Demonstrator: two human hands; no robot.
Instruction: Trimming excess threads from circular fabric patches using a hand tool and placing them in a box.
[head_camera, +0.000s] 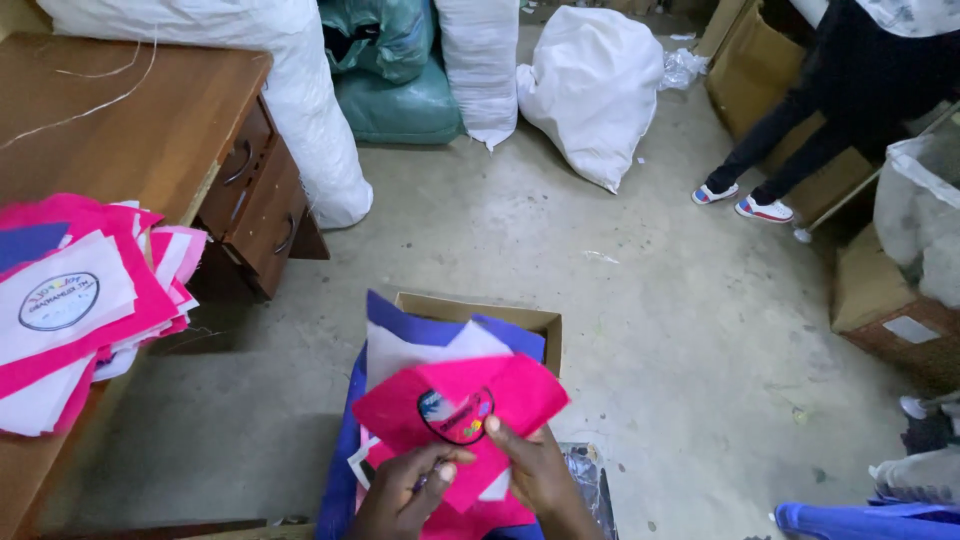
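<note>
**Operator:** My right hand (535, 465) is pinching the bright pink square of cloth with a round printed badge (455, 405), thumb pressing just below the badge. My left hand (410, 495) is curling around the cloth's lower edge, fingers closed, and something small and dark is showing between them; I cannot tell what.

**Listener:** Where is the cloth sitting?

**Operator:** It is hovering low in the middle, over a loose heap of blue, white and pink cloth pieces (420, 345) spilling from an open brown cardboard box (480, 310) on the grey concrete floor (650, 320).

**Listener:** What might be going wrong?

**Operator:** I am judging that the thin cloth is sagging and could slip into the heap. At my left, the fanned stack of pink and white printed cloths (80, 300) is overhanging the brown wooden desk (130, 120) and could slide off.
</note>
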